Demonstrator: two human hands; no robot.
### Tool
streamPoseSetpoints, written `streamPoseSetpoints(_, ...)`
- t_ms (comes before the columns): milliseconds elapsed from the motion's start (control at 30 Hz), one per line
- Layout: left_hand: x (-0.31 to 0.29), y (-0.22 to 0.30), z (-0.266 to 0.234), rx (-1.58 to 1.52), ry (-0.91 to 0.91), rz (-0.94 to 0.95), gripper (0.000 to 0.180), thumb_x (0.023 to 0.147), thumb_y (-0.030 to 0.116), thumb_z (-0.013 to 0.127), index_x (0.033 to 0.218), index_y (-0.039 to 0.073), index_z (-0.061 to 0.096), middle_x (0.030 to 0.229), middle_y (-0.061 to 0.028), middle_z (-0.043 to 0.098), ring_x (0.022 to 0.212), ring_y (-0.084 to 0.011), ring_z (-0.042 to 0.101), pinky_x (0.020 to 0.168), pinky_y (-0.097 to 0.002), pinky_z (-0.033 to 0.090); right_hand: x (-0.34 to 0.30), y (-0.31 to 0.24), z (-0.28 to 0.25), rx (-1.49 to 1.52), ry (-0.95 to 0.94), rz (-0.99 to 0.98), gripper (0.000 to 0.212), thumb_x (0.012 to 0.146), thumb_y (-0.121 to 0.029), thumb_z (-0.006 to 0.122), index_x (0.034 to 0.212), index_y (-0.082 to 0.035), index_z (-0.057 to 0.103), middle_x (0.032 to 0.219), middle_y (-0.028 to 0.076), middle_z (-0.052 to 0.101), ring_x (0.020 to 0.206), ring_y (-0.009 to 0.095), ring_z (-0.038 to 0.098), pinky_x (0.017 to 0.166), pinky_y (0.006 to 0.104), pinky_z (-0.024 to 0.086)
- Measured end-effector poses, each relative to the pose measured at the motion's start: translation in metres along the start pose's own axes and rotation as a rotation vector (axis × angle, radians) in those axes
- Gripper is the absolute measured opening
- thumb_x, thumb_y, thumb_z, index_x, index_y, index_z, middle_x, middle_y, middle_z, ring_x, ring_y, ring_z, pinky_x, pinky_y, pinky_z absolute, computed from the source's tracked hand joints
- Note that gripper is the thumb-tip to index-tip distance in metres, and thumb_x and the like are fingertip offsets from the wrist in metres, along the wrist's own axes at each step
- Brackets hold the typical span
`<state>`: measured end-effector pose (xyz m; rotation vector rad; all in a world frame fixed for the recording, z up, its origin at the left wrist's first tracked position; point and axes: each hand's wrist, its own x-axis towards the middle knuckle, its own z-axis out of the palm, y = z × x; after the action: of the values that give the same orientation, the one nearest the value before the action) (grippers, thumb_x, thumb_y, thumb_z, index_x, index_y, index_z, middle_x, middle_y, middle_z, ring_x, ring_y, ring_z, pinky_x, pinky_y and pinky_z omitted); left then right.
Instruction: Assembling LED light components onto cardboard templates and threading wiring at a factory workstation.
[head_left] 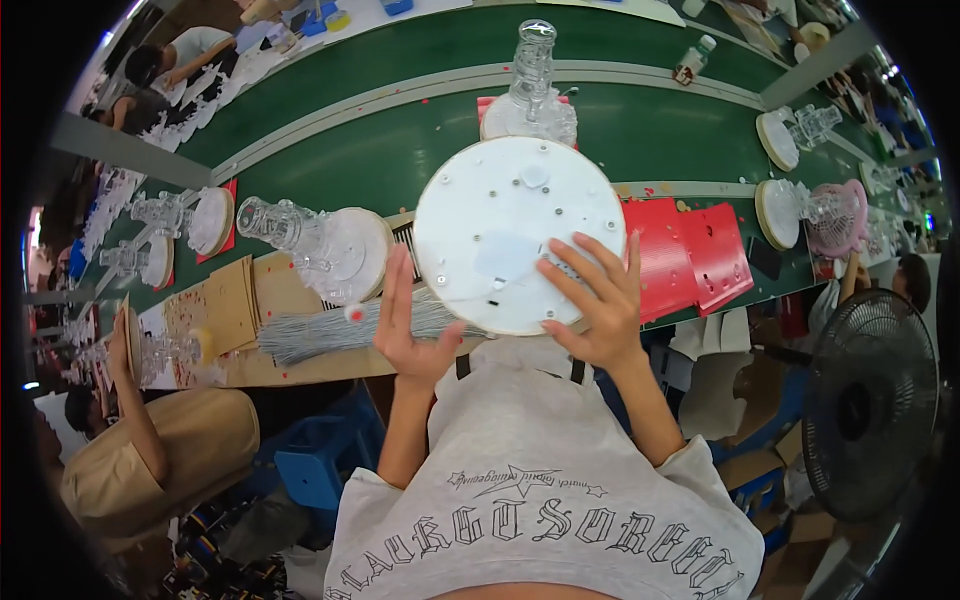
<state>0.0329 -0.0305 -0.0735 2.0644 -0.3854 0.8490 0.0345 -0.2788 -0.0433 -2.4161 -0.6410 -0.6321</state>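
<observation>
A white round base plate [470, 215], dotted with small screws and with a thin tan rim, faces up in front of me at the table's near side. My right hand [605, 310] lies with spread fingers on its lower right part, the thumb near the bottom edge. Just off the plate's lower left side, my left hand [408, 335] is raised with its fingers stretched out and holds nothing. Whatever is under the plate is hidden. To the left, a similar round base with a clear ribbed plastic neck [285, 225] lies on its side. Another clear assembly [535, 75] stands beyond the plate.
Thin grey wires [330, 335] lie in a bundle at the near edge, beside brown cardboard [225, 305]. Red sheets [690, 255] are on the right. A bottle [694, 60] stands farther back. A fan [870, 405] is at my right; a co-worker in tan [165, 450] sits left.
</observation>
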Motion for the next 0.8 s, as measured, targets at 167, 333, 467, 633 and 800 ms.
streamPoseSetpoints(167, 0.026, -0.013, -0.019, -0.076, -0.206, 0.187, 0.045, 0.067, 0.011, 0.091, 0.107, 0.0, 0.074, 0.114, -0.0164, 0.074, 0.11, -0.0335, 0.071, 0.094, -0.0396, 0.059, 0.008, 0.026, -0.014, 0.091, -0.058, -0.048, 0.05, 0.082, -0.041, 0.066, 0.12, -0.009, 0.075, 0.131, 0.011, 0.068, 0.129, 0.036, 0.055, 0.118, 0.0619, 0.023)
streamPoseSetpoints(333, 0.035, -0.02, -0.013, -0.181, -0.164, 0.129, 0.026, 0.072, 0.005, 0.088, 0.094, 0.0, 0.074, 0.104, -0.0152, 0.077, 0.1, -0.0315, 0.075, 0.088, -0.0369, 0.061, 0.006, 0.041, -0.019, 0.14, -0.014, -0.024, 0.05, 0.079, -0.037, 0.064, 0.116, -0.007, 0.076, 0.128, 0.014, 0.069, 0.127, 0.038, 0.056, 0.117, 0.062, 0.026)
streamPoseSetpoints(467, 0.036, 0.0, -0.005, -0.072, -0.153, -0.098, 0.013, 0.078, 0.0, 0.082, 0.084, -0.002, 0.071, 0.108, -0.0165, 0.077, 0.09, -0.028, 0.077, 0.077, -0.031, 0.06, 0.003, 0.043, -0.029, 0.122, -0.049, -0.01, 0.047, 0.079, -0.035, 0.067, 0.116, -0.008, 0.076, 0.13, 0.013, 0.068, 0.13, 0.038, 0.055, 0.118, 0.062, 0.025)
streamPoseSetpoints(633, 0.016, -0.003, 0.017, -0.245, -0.029, -0.174, 0.012, 0.084, -0.003, 0.076, 0.079, -0.004, 0.064, 0.116, -0.0213, 0.074, 0.089, -0.0249, 0.077, 0.075, -0.0293, 0.059, 0.018, 0.008, -0.033, -0.064, -0.034, 0.081, 0.058, 0.072, -0.027, 0.081, 0.127, -0.011, 0.071, 0.142, 0.01, 0.061, 0.134, 0.034, 0.054, 0.118, 0.0607, 0.027)
streamPoseSetpoints(800, 0.011, 0.007, 0.033, -0.561, -0.009, -0.311, 0.012, 0.088, -0.004, 0.07, 0.08, -0.006, 0.061, 0.13, -0.0264, 0.066, 0.108, -0.0271, 0.072, 0.09, -0.0348, 0.059, 0.041, -0.031, -0.013, 0.052, -0.292, -0.167, 0.072, 0.067, -0.025, 0.085, 0.135, -0.01, 0.063, 0.142, 0.008, 0.059, 0.128, 0.028, 0.058, 0.106, 0.0474, 0.046)
